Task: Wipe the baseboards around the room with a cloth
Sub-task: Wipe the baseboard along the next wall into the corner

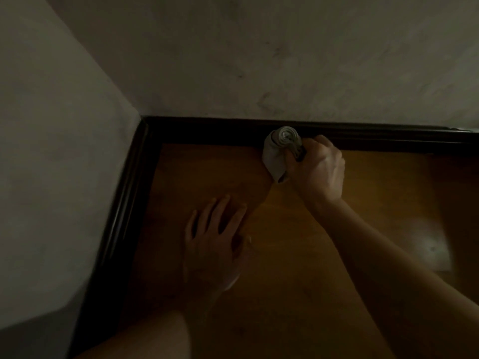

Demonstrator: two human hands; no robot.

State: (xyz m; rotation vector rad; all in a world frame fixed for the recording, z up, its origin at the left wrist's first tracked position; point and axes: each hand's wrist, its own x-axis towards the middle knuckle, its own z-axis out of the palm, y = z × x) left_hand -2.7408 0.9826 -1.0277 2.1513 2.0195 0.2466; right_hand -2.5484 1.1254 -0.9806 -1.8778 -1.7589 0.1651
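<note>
Baseboard (124, 203) — dark moulding, two runs meeting in a corner at the foot of pale walls (51, 125).

Left hand (215, 244): out from the baseboard's back run, fingers straight and spread, palm flat on the wooden floor (375, 203). It holds nothing and likely props the person's weight.

Cloth (277, 151): grey-white, rolled into a wad and pressed against the baseboard's back run, right of the corner — probably bunched to fit the moulding.

Right hand (318, 167): fingers curled tight round the cloth, knuckles just beside the baseboard, placed to drive the wipe along it.
</note>
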